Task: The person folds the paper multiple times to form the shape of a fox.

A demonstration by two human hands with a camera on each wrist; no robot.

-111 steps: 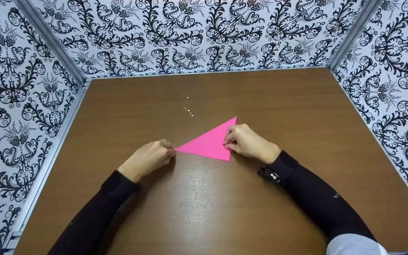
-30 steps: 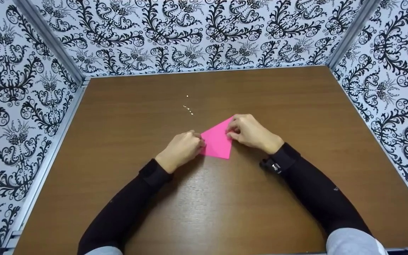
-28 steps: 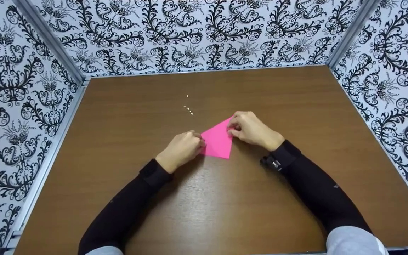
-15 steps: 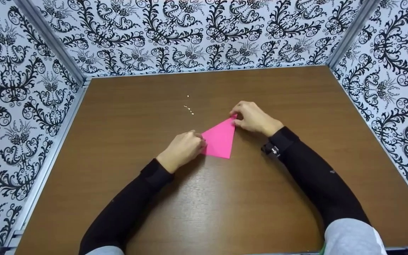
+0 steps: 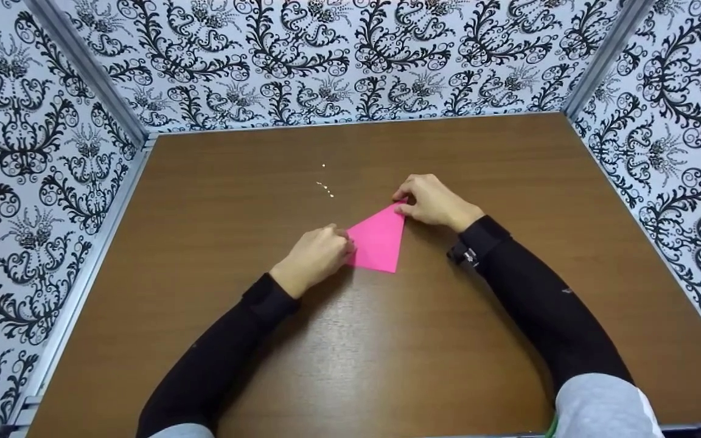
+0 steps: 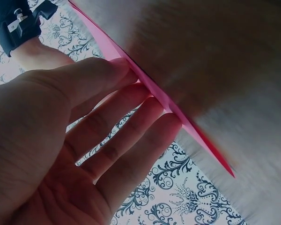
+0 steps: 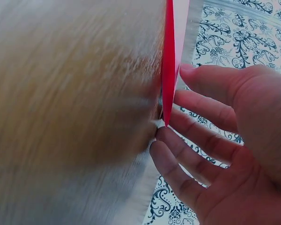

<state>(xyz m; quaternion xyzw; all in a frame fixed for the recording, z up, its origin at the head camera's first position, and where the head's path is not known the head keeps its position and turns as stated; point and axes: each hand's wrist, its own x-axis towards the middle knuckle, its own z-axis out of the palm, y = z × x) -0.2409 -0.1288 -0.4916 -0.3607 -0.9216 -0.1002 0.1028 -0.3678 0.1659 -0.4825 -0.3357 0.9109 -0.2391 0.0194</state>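
A folded sheet of pink paper [image 5: 378, 243] lies on the wooden table in the head view, its far corner at the right hand and one corner pointing toward the person. My left hand [image 5: 314, 255] pinches its left side with thumb and fingertips; whether the left tip is folded over or hidden under the fingers, I cannot tell. At the far corner my right hand [image 5: 432, 201] holds the paper between thumb and fingers. The left wrist view shows the paper [image 6: 157, 91] nearly edge-on against the left fingertips. Its narrow tip [image 7: 166, 110] lies beside the right fingers in the right wrist view.
The wooden table [image 5: 253, 164] has patterned black-and-white walls [image 5: 302, 61] on its back and sides, with metal rails at the corners. Several small white specks [image 5: 325, 187] show on the wood behind the paper.
My left hand has come right from the paper's far-left tip, and less of the paper's left side shows. My right hand has slid up the right edge to the far corner.
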